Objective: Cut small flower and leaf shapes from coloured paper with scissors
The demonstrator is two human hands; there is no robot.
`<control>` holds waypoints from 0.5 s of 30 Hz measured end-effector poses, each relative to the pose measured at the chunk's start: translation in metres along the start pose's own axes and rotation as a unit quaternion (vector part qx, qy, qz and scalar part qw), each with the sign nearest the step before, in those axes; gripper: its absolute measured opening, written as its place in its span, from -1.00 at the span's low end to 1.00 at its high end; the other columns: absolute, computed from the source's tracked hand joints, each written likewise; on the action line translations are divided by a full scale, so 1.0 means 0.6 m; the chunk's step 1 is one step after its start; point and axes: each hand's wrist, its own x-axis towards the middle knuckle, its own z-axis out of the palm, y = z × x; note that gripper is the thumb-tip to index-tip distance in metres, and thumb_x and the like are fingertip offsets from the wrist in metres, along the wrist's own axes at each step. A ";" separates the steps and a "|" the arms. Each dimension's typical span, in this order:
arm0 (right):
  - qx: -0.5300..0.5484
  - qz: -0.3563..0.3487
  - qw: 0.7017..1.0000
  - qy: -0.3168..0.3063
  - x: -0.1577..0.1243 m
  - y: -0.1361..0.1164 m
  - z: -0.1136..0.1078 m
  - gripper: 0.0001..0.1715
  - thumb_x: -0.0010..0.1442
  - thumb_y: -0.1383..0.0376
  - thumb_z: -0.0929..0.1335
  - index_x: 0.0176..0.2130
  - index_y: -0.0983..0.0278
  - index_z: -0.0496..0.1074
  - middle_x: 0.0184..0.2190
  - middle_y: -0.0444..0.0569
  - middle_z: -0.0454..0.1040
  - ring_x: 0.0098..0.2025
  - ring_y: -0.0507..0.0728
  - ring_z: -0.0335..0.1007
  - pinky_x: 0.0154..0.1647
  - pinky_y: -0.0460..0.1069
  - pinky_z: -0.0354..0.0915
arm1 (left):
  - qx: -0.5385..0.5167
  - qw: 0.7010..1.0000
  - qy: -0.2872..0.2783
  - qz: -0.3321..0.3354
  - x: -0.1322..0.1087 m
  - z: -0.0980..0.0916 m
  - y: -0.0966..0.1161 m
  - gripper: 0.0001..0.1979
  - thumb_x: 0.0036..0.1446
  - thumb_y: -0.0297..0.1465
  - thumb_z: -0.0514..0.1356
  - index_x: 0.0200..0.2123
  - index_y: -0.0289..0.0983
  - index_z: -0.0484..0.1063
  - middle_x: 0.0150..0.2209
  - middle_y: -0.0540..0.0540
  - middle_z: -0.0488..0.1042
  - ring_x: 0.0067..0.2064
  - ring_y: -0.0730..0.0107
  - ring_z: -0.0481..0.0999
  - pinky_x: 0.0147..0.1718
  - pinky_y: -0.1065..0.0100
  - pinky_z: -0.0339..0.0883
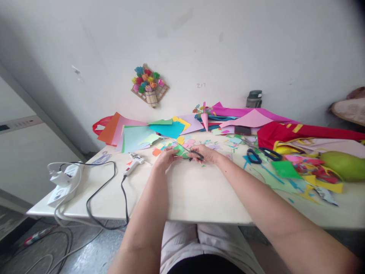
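Observation:
Near the middle of the table, my left hand (167,156) pinches a small piece of green paper (180,151). My right hand (205,153) is closed round the dark handles of a pair of scissors (196,154), whose blades point up and to the left, beside the green paper. Whether the blades touch the paper, I cannot tell. Behind both hands lie small cut paper shapes (188,143) in pink, orange, yellow and green. To the left of my left hand rests a white glue gun (134,164).
A power strip (64,186) with trailing cables stands at the left edge. Coloured paper sheets (137,137) line the back. Another pair of scissors (261,154), paper scraps (285,171) and a green rounded thing (343,165) lie right. A paper flower decoration (149,85) hangs on the wall.

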 end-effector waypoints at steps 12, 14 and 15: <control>-0.016 -0.004 1.000 0.015 -0.002 -0.008 0.001 -0.61 -0.03 0.07 0.41 -0.49 0.36 0.34 -0.72 -0.21 0.28 -0.76 -0.10 0.12 -0.80 -0.17 -0.05 | 0.005 1.000 0.001 -0.006 0.000 -0.001 0.001 -0.83 -0.25 -0.51 0.32 -0.53 -0.33 0.36 -0.52 -0.04 0.48 -0.51 0.41 0.48 -0.45 0.33 0.43; -0.015 -0.005 1.000 0.017 -0.002 -0.009 0.002 -0.64 -0.01 0.10 0.41 -0.49 0.36 0.34 -0.72 -0.20 0.28 -0.76 -0.10 0.11 -0.79 -0.17 -0.02 | 0.005 1.000 0.011 -0.006 -0.001 0.001 0.002 -0.83 -0.25 -0.51 0.32 -0.54 -0.33 0.36 -0.53 -0.03 0.46 -0.52 0.43 0.47 -0.45 0.34 0.43; -0.014 -0.006 1.000 0.017 -0.002 -0.008 0.002 -0.66 0.00 0.12 0.40 -0.49 0.36 0.35 -0.72 -0.20 0.28 -0.76 -0.10 0.11 -0.79 -0.17 -0.01 | 0.004 1.000 0.015 -0.006 -0.002 0.001 0.003 -0.83 -0.25 -0.51 0.32 -0.54 -0.33 0.36 -0.54 -0.02 0.46 -0.52 0.44 0.46 -0.44 0.34 0.43</control>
